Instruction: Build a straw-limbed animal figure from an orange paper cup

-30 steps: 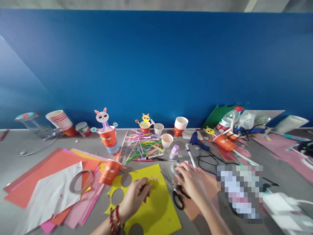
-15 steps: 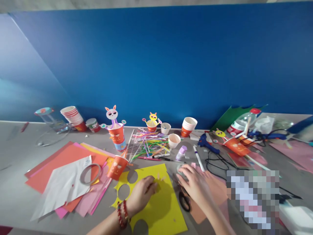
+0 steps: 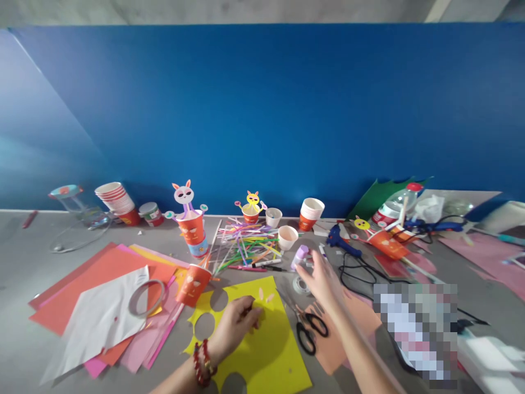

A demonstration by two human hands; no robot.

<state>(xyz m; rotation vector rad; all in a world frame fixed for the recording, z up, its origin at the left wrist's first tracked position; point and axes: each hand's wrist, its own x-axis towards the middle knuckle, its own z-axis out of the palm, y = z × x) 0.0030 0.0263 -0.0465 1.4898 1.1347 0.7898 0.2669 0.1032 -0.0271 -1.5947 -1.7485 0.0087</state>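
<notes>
My left hand [image 3: 240, 324] rests over a yellow paper sheet [image 3: 281, 350] with round holes cut along its left side. Its fingers are curled inward, and whatever they hold, if anything, is hidden. Small pink pointed paper cut-outs [image 3: 261, 294] lie on the sheet just beyond those fingers. My right hand [image 3: 323, 280] reaches forward with thumb and fingers apart, close beside a glue stick with a purple cap [image 3: 301, 254]; I cannot tell if they touch. Below it are a small tape roll [image 3: 301, 285] and black-handled scissors [image 3: 305, 338], the latter partly on orange paper [image 3: 331, 351].
Coloured sheets [image 3: 74, 284] with a large tape roll [image 3: 132, 306] lie left. Decorated paper cups [image 3: 192, 284], pipe cleaners [image 3: 246, 241] and a stack of cups [image 3: 310, 214] stand behind. A blue glue gun [image 3: 343, 242] with black cable lies right, near a bottle [image 3: 396, 210].
My right hand has moved forward off the small tape roll toward the glue stick, uncovering the roll and more of the scissors. The left hand keeps its curled pose. The view has shifted slightly.
</notes>
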